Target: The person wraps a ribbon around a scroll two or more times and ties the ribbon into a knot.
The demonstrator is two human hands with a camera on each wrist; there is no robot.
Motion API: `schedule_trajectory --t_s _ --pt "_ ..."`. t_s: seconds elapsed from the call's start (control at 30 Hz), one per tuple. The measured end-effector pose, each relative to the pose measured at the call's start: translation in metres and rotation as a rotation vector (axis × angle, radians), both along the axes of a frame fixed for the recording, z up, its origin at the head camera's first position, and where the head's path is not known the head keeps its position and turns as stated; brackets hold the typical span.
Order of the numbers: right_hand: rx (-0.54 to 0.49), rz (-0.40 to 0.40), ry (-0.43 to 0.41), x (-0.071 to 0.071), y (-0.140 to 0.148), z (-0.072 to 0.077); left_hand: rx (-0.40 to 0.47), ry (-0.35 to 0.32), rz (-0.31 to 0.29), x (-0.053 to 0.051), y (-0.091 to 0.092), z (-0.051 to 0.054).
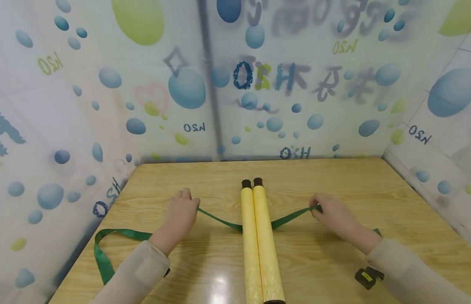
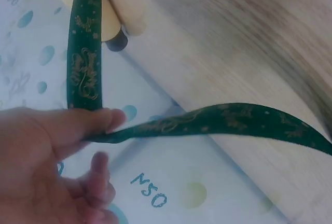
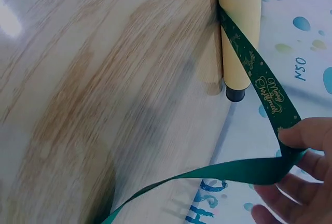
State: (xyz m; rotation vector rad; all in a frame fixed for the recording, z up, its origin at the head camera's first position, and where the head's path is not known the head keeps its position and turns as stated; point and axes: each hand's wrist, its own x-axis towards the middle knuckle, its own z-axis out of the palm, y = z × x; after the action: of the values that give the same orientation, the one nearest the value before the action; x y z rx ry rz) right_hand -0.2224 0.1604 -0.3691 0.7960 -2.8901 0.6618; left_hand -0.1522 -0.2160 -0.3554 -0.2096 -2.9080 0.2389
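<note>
Two yellow scrolls (image 1: 263, 236) with dark end knobs lie side by side, lengthwise, on the wooden table. A green ribbon (image 1: 290, 218) passes beneath them and rises on both sides. To the left of the scrolls, my left hand (image 1: 181, 211) pinches the ribbon between thumb and fingers; its loose length trails off to the left. On the other side, my right hand (image 1: 334, 215) pinches the ribbon above the table. Gold print reading "Merry Christmas" shows on the ribbon (image 3: 267, 92) in the right wrist view. Both hands are apart from the scrolls.
A small black tape measure (image 1: 366, 278) with a yellow label lies by the right sleeve. The wooden table (image 1: 205, 175) ends at a wall covering (image 1: 258, 122) with blue and green dots behind and at both sides.
</note>
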Motion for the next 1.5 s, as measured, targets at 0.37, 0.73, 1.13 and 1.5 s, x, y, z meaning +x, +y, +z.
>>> schedule_trajectory --t_s 0.37,0.73,1.13,1.5 --pt "0.130 -0.101 0.375 0.005 0.005 0.005 0.601 -0.124 0.214 -0.004 0.003 0.020" --pt "-0.202 -0.085 0.106 0.005 -0.020 0.016 1.133 -0.049 0.101 -0.022 0.028 0.032" --pt "-0.518 0.046 0.082 0.001 -0.061 0.044 1.103 0.098 -0.250 -0.034 0.061 0.061" --pt "-0.518 0.259 -0.068 0.000 -0.104 0.070 0.902 0.023 -0.591 -0.047 0.084 0.085"
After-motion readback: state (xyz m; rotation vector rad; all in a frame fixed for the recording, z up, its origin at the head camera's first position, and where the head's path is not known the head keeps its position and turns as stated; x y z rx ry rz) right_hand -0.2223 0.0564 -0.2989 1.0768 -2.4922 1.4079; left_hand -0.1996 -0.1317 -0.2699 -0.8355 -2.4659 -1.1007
